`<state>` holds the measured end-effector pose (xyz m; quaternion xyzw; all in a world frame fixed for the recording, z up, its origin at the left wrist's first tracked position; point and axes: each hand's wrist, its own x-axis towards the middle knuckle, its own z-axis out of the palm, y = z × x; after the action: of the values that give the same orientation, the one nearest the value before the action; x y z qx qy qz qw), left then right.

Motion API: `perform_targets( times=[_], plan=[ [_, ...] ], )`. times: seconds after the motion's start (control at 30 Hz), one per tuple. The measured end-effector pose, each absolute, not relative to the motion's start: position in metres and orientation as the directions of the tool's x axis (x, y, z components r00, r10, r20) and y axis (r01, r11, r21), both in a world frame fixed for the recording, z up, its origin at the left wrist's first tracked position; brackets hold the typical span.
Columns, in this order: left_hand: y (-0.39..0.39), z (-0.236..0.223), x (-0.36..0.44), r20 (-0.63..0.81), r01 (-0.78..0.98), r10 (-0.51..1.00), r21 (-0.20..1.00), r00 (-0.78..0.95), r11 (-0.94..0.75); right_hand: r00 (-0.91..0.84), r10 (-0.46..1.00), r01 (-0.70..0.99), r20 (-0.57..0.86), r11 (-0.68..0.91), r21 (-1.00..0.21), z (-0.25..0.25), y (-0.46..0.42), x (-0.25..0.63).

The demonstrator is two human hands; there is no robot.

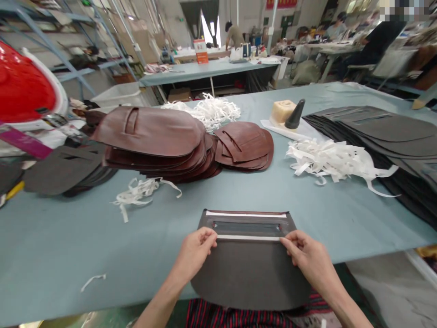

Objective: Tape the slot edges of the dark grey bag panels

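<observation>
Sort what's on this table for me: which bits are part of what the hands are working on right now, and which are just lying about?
In hand:
- dark panel at the table edge
- white tape strip below its slot, left hand and right hand at either end
- second tape strip above the slot

Lying about:
- brown leather stack
- black panel stack
- white strip piles
- black cone

Leather-goods factory floor, long work table (85, 237) covered in blue-grey cloth, stacks of cut brown leather panels (153, 141) and dark panels (385, 136) piled toward its far edge, white backing strips (334, 159) scattered, metal shelving (68, 50), other workers seated at distant tables (211, 68)
</observation>
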<state>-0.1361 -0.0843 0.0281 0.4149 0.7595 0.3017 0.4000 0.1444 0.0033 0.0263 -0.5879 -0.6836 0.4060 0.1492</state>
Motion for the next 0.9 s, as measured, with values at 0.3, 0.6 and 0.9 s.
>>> perform_targets(
  times=[0.3, 0.6, 0.9],
  plan=[
    [-0.076, 0.029, -0.148, -0.286, 0.471, 0.840, 0.723, -0.462, 0.505, -0.243, 0.929, 0.735, -0.279, -0.012, -0.678, 0.022, 0.017, 0.137],
    [-0.071, 0.023, -0.152, -0.274, 0.533, 0.828, 0.658, -0.489, 0.533, -0.146, 0.956, 0.760, -0.253, -0.056, -0.648, 0.016, 0.018, 0.135],
    [-0.068, 0.028, -0.149, -0.303, 0.592, 0.825, 0.583, -0.476, 0.556, -0.113, 0.961, 0.632, -0.253, -0.127, -0.764, 0.013, 0.017, 0.133]
  ],
)
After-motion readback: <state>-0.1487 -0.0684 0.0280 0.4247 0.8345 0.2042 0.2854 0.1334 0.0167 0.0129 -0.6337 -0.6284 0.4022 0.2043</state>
